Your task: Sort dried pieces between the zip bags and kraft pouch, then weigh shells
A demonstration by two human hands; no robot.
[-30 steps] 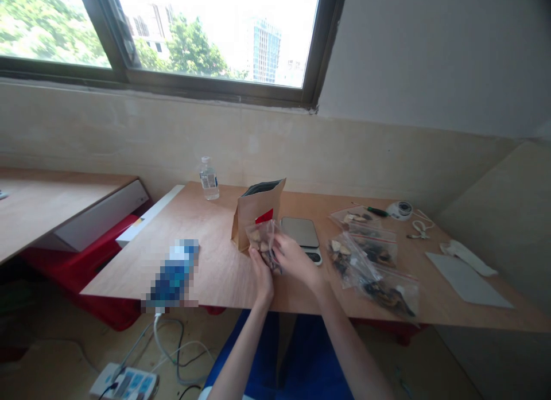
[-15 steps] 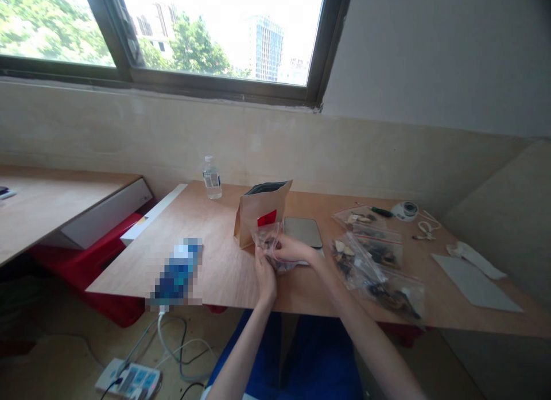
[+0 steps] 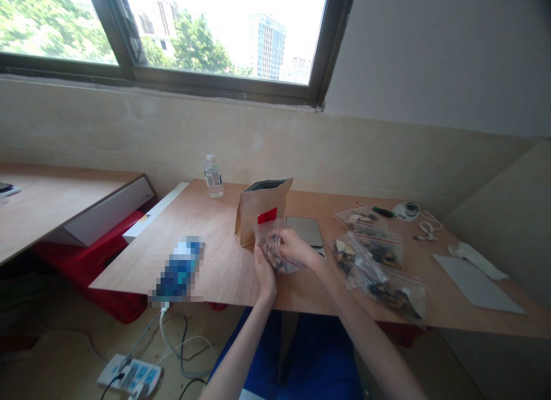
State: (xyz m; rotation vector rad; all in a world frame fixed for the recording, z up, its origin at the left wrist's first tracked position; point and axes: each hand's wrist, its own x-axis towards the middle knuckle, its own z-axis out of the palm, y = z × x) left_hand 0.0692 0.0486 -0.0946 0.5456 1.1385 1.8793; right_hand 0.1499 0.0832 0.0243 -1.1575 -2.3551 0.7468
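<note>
A clear zip bag (image 3: 271, 248) with small brownish bits inside is held tilted above the table's front part. My left hand (image 3: 264, 272) is closed around its lower left side. My right hand (image 3: 296, 248) is closed at the bag's upper right, near the zip edge; its fingertips are partly hidden, so I cannot tell whether they are inside the bag or on its edge. Just behind stands an upright brown paper pouch (image 3: 253, 215) with an open top and a red label. To its right lies a flat kitchen scale (image 3: 307, 230), partly covered by my right hand.
Several clear zip bags (image 3: 374, 253) of dried pieces lie to the right, near a green-handled screwdriver (image 3: 382, 212), a white camera (image 3: 406, 210) and a white sheet (image 3: 476, 282). At left are a plastic bottle (image 3: 214, 179) and a blurred phone (image 3: 178, 271) on a cable.
My right hand has shifted slightly right and up, and the zip bag's contents now show more clearly between the hands. My left hand stays nearly in place. The view has tilted slightly.
</note>
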